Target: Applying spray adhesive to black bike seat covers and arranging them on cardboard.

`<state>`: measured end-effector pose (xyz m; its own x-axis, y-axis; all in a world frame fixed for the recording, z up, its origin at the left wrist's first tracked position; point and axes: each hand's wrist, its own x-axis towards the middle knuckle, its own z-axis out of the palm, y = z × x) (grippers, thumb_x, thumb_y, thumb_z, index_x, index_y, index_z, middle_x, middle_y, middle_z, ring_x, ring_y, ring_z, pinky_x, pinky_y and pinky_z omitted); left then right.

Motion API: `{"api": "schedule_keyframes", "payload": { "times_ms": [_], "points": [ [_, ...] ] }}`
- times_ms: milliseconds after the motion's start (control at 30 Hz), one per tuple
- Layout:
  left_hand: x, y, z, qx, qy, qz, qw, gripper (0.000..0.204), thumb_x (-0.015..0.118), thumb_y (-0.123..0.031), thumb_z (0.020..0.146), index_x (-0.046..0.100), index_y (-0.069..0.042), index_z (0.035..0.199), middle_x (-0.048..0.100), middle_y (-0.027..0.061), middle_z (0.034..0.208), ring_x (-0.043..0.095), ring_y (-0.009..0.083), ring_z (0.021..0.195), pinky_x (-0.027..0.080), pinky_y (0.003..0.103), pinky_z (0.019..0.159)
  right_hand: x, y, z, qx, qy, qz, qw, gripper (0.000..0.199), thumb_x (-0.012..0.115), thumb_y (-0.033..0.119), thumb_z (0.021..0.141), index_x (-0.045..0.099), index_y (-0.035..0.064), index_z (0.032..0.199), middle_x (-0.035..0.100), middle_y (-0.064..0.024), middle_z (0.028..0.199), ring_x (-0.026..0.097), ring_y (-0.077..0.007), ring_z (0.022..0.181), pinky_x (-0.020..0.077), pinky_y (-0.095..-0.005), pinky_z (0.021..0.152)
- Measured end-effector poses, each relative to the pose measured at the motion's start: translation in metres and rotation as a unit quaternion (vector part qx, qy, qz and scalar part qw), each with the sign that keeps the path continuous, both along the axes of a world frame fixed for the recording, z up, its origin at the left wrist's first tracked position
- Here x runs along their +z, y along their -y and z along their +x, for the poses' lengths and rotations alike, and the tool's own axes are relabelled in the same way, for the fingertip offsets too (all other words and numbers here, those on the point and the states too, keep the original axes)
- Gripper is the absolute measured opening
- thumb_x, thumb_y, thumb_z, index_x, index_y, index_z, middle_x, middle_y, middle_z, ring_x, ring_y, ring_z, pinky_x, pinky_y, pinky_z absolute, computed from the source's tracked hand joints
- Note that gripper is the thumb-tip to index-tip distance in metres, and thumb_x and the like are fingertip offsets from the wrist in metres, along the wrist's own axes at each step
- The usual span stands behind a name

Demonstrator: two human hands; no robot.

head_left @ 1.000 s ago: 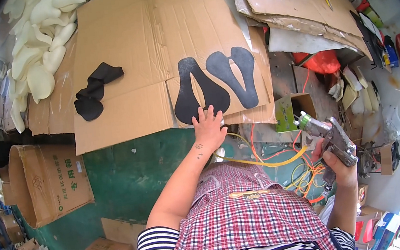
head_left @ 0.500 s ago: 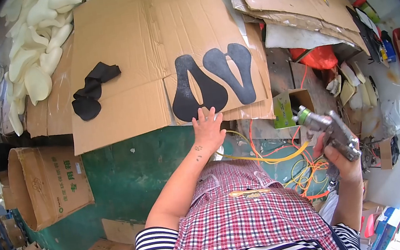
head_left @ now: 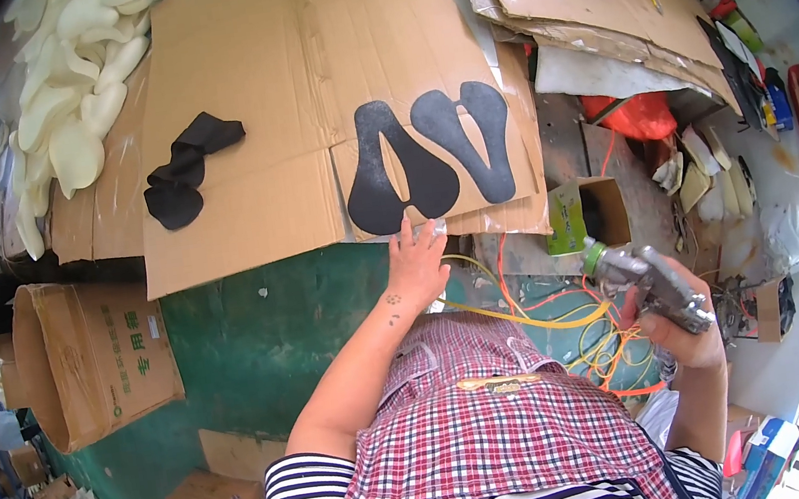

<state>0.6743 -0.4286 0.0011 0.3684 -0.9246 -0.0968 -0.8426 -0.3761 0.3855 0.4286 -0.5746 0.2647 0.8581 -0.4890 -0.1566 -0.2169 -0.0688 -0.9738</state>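
Left hand (head_left: 415, 262) rested open, fingertips on the cardboard sheet (head_left: 298, 91) edge just below two black insoles (head_left: 427, 155) lying flat, while right hand (head_left: 677, 329) stayed clamped on a spray gun (head_left: 646, 283), held well aside, so spraying appeared not underway.

black insoles (head_left: 428, 160) | flat, paired on cardboard | spray gun (head_left: 648, 283) | gripped
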Motion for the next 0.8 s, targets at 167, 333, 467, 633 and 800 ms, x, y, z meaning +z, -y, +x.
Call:
{"api": "schedule_keyframes", "payload": {
  "times_ms": [167,333,467,633,800],
  "points": [
    [-0.015,-0.027,0.002,0.012,-0.169,-0.078,0.982,0.029,0.061,-0.022,0.080,0.062,-0.006,0.104,0.060,0.0117,0.111,0.050,0.0346,0.111,0.043,0.044,0.091,0.005,0.003,0.009,0.030,-0.009,0.013,0.999,0.057,0.067,0.007,0.078,0.046,-0.0016,0.130,0.061,-0.0107,0.092,0.059,-0.0145,0.076,0.0481,-0.0290,0.070],
    [-0.045,-0.088,0.000,0.066,-0.207,0.049,0.975,0.025,0.058,-0.020,0.079,0.064,-0.005,0.097,0.063,0.0145,0.101,0.058,0.0343,0.096,0.047,0.044,0.084,-0.011,0.005,0.000,0.078,-0.061,0.022,0.995,0.064,0.071,0.014,0.075,0.045,-0.0004,0.131,0.062,-0.0121,0.096,0.060,-0.0163,0.073,0.0477,-0.0294,0.063],
    [-0.096,-0.157,-0.004,0.176,-0.230,0.171,0.942,0.026,0.055,-0.019,0.075,0.069,-0.009,0.095,0.065,0.0167,0.102,0.060,0.0350,0.098,0.048,0.044,0.085,-0.005,0.002,0.015,0.048,-0.027,0.049,0.997,0.061,0.070,0.011,0.075,0.047,-0.0010,0.129,0.062,-0.0103,0.090,0.060,-0.0155,0.074,0.0478,-0.0287,0.066],
    [-0.133,-0.219,-0.005,0.269,-0.243,0.241,0.900,0.028,0.055,-0.017,0.074,0.070,-0.012,0.097,0.066,0.0150,0.104,0.061,0.0325,0.100,0.048,0.041,0.088,-0.008,0.010,0.007,0.054,-0.020,0.061,0.996,0.062,0.069,0.010,0.075,0.045,-0.0006,0.132,0.062,-0.0100,0.087,0.060,-0.0159,0.074,0.0481,-0.0292,0.068],
    [-0.154,-0.243,-0.001,0.332,-0.249,0.250,0.875,0.025,0.055,-0.017,0.074,0.071,-0.013,0.093,0.067,0.0130,0.103,0.062,0.0314,0.099,0.049,0.039,0.087,-0.009,0.014,0.017,0.041,-0.013,0.071,0.997,0.063,0.071,0.010,0.074,0.046,-0.0023,0.130,0.061,-0.0115,0.098,0.060,-0.0163,0.074,0.0485,-0.0294,0.066]
  ]
}}
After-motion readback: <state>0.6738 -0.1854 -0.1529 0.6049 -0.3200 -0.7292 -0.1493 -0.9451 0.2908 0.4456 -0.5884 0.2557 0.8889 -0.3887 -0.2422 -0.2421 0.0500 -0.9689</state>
